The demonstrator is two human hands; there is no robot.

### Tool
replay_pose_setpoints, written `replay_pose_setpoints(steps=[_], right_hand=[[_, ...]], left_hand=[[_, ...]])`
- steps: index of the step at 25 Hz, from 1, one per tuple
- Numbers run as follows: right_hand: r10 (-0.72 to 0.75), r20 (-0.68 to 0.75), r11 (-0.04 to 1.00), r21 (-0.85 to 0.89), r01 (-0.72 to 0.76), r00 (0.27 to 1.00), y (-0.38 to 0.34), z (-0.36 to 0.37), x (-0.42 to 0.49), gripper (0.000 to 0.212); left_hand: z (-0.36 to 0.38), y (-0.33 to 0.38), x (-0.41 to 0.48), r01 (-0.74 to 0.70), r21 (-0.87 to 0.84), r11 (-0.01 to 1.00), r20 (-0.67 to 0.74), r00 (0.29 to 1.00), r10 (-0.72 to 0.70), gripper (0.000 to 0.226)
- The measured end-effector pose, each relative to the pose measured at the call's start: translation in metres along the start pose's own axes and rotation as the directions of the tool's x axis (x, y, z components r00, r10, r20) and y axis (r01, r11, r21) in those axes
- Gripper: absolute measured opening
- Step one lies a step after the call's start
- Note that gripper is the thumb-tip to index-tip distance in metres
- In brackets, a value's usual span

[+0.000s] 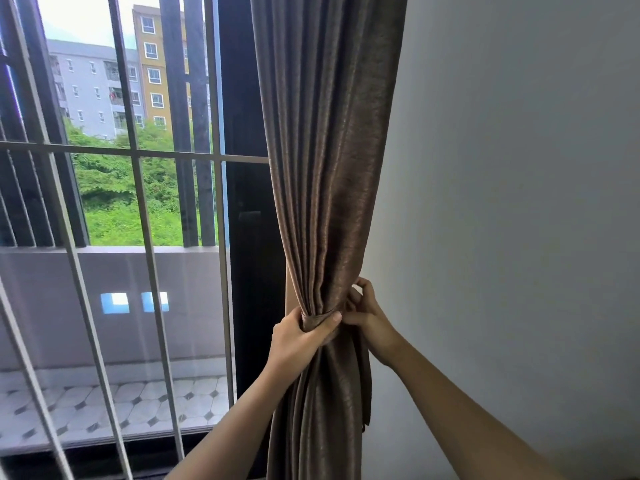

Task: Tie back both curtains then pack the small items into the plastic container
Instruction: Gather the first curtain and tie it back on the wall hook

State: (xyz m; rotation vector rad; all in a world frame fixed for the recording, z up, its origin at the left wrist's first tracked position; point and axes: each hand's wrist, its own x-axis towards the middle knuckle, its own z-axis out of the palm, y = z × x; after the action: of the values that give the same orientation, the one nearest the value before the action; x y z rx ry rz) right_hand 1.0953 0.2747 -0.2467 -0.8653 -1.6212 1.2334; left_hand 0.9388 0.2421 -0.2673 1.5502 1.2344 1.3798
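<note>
While the brown curtain (325,168) hangs gathered down the centre of the frame, between the barred window (145,216) on the left and the pale wall (519,168) on the right, both hands meet at its narrowest point, low in the middle. A tie-back band (317,320) of the same cloth circles the folds there. The left hand (298,337) grips the bunched curtain from the window side, fingers wrapped behind and thumb lying across the band. The right hand (367,313) sits just beside it at the wall-side edge, fingers curled tight and pinching the band where it comes round. A loose strip of cloth (365,386) dangles below the right wrist.
</note>
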Motion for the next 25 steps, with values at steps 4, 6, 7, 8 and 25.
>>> replay_pose_setpoints(steps=[4, 6, 7, 8, 25], right_hand=[[0.032, 0.101, 0.983, -0.181, -0.013, 0.994, -0.011, -0.003, 0.003, 0.09], [0.013, 0.075, 0.98, -0.2, 0.002, 0.997, -0.011, 0.002, 0.003, 0.093], [-0.005, 0.044, 0.982, -0.191, 0.013, 0.999, -0.009, 0.005, 0.002, 0.094], [-0.027, 0.006, 0.983, -0.184, 0.028, 1.0, -0.006, 0.006, 0.001, 0.095], [-0.122, -0.041, 0.956, -0.273, 0.106, 0.992, -0.017, 0.006, 0.009, 0.105]], left_hand=[[-0.017, 0.005, -0.002, 0.19, -0.305, 0.933, 0.244, 0.963, -0.117, 0.02], [-0.022, 0.004, 0.002, 0.234, -0.326, 0.916, 0.321, 0.939, -0.125, 0.025], [-0.024, 0.002, 0.006, 0.23, -0.301, 0.925, 0.334, 0.935, -0.123, 0.041], [-0.026, 0.0, 0.01, 0.209, -0.259, 0.943, 0.35, 0.93, -0.11, 0.06], [-0.042, 0.012, 0.055, 0.272, -0.073, 0.96, 0.605, 0.777, -0.174, 0.062]])
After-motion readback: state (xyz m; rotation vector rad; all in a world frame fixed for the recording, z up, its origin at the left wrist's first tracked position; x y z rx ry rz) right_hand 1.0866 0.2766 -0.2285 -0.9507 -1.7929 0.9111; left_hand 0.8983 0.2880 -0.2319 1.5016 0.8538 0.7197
